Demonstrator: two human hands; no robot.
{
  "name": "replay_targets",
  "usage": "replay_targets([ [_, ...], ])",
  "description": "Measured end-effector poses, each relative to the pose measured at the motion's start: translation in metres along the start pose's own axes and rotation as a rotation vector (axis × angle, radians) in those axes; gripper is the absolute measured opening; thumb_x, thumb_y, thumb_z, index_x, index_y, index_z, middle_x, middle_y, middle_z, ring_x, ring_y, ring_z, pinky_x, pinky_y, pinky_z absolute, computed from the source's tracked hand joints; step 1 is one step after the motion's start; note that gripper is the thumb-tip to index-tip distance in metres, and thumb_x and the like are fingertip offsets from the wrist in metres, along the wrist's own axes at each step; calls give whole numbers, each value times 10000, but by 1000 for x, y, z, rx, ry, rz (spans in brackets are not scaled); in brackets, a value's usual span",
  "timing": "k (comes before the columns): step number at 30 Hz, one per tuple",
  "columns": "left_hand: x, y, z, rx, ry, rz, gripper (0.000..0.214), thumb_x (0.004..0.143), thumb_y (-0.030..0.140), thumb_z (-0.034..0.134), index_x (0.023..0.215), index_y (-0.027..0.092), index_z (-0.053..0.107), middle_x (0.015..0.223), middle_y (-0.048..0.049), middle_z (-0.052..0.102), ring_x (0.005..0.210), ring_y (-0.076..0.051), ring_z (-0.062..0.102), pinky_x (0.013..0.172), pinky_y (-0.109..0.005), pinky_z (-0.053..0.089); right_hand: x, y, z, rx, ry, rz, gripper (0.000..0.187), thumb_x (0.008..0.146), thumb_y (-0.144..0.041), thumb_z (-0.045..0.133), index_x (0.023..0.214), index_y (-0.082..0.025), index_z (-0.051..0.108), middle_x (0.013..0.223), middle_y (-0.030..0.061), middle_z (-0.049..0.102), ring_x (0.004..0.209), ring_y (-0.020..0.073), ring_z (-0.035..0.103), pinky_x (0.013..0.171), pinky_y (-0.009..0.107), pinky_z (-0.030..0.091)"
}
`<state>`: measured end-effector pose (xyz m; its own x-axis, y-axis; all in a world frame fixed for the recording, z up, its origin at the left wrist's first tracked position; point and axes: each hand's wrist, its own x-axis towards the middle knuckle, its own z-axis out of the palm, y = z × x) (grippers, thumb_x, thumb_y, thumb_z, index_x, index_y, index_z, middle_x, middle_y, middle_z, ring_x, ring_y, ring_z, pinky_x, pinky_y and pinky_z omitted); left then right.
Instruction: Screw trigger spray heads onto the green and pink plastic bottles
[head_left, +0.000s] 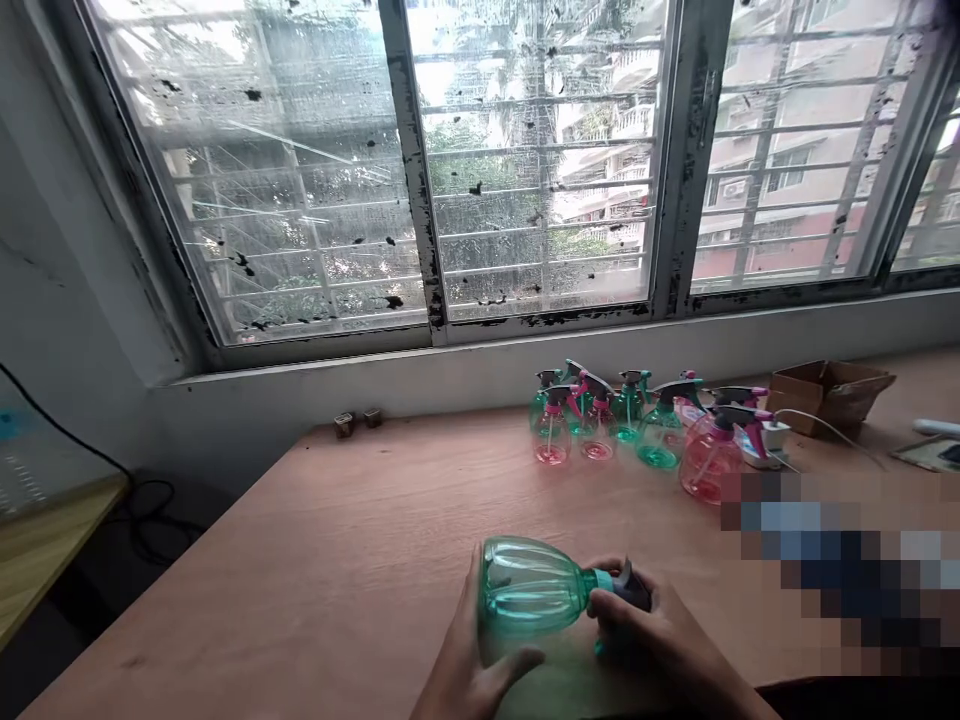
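Note:
A clear green spray bottle (532, 585) lies on its side in the air above the table, its ribbed body to the left and its neck to the right. My right hand (645, 620) is closed around the dark spray head and the turquoise collar (602, 580). At the bottle's base, my left hand (480, 640) rests its stretched fingers against the bottom. The left thumb sticks out below the body, apart from it. Part of the trigger is hidden by my right fingers.
Several pink and green spray bottles (598, 430) stand near the wall, with a larger pink one (712, 465) in front. Farther right are an open cardboard box (825, 395) and a white cable. Two small brownish blocks (343, 425) sit at the table's (360, 560) back left corner.

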<state>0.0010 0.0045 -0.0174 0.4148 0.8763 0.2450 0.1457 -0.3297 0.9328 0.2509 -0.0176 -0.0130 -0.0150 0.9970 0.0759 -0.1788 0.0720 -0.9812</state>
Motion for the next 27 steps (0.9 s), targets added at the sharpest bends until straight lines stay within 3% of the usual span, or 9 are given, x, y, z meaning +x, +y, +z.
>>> replay_targets([
  [4, 0, 12, -1, -55, -64, -6, 797, 888, 459, 689, 1542, 213, 304, 1515, -150, 468, 1418, -387, 391, 1189, -512, 301, -1, 0, 0, -13, -19, -7, 434, 720, -529, 808, 929, -169, 685, 693, 21, 694, 579, 193, 636, 549, 294, 510],
  [10, -1, -10, 1, 33, 51, 1, 971, 844, 410, 738, 1587, 240, 136, 1623, -117, 290, 1506, -357, 202, 1246, -517, 114, 1, 4, -2, -17, -2, 3, 468, 714, -569, 791, 938, -172, 689, 708, 28, 693, 578, 207, 643, 544, 306, 504],
  [14, 0, -3, 1, -29, -20, -12, 1021, 832, 424, 756, 1589, 236, 96, 1590, -133, 354, 1474, -362, 290, 1234, -521, 177, 1, 5, -2, -34, -10, -1, 458, 728, -551, 787, 961, -168, 690, 711, 31, 698, 589, 217, 655, 553, 316, 513],
  [17, 1, 11, 0, -81, -88, -4, 836, 886, 450, 693, 1556, 218, 250, 1529, -133, 451, 1426, -360, 384, 1195, -486, 299, 0, 4, -2, -46, -5, 0, 448, 726, -551, 786, 946, -172, 691, 710, 32, 703, 591, 221, 657, 549, 316, 513],
  [19, 1, 14, 0, -58, -67, -5, 803, 873, 448, 708, 1535, 222, 313, 1529, -126, 452, 1434, -371, 366, 1200, -491, 286, 0, 3, -2, -43, 5, -3, 441, 722, -554, 787, 926, -175, 691, 706, 32, 700, 590, 219, 653, 556, 319, 515],
  [23, -1, 5, 3, -16, 67, -17, 1007, 802, 416, 778, 1581, 284, 154, 1564, -100, 397, 1475, -367, 282, 1227, -518, 203, 0, 2, -2, -24, 14, -6, 416, 724, -543, 790, 888, -177, 683, 692, 23, 686, 589, 212, 647, 573, 322, 517],
  [27, -1, 9, 4, -71, 20, -25, 1030, 812, 440, 768, 1586, 258, 113, 1517, -122, 458, 1419, -358, 392, 1207, -504, 261, -1, 3, -2, -13, -4, 10, 426, 730, -530, 798, 921, -169, 677, 693, 20, 688, 597, 203, 646, 578, 314, 515],
])
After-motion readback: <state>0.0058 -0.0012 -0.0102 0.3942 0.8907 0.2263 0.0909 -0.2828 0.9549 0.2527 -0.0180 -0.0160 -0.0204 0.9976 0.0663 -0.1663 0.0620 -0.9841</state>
